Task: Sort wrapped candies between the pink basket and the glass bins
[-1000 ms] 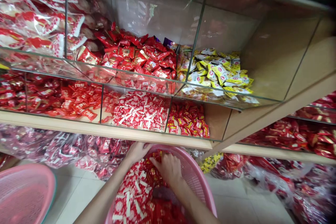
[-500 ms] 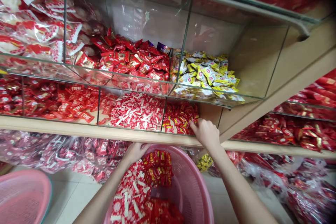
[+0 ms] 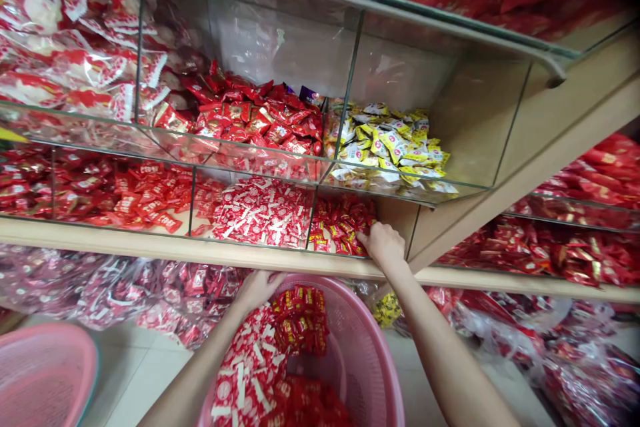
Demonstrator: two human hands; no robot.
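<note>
My left hand [image 3: 260, 288] is closed on the far left rim of a pink plastic basket [image 3: 367, 327], just under the shelf lip. Inside the basket lie red-and-white wrapped candies [image 3: 245, 363], dark red candies with yellow print [image 3: 303, 320] and plain red packets [image 3: 310, 403]. Up and to the right, my right hand [image 3: 385, 245] is at the right end of a low glass-fronted compartment holding small red candies [image 3: 340, 223]. Its thumb points left towards them, and the fingers are curled. Whatever they grip is hidden.
A glass compartment above holds yellow-and-white packets [image 3: 395, 143] beside red packets [image 3: 260, 117]. Red-and-white candies [image 3: 265, 210] fill the neighbouring lower bin. A wooden divider [image 3: 460, 220] rises at right. Bagged sweets [image 3: 575, 360] lie on the floor; another pink basket [image 3: 45, 370] stands left.
The view has turned slightly, so the shelf's right side appears farther left. My right hand appears a little farther left with it. My left hand and the basket look unchanged.
</note>
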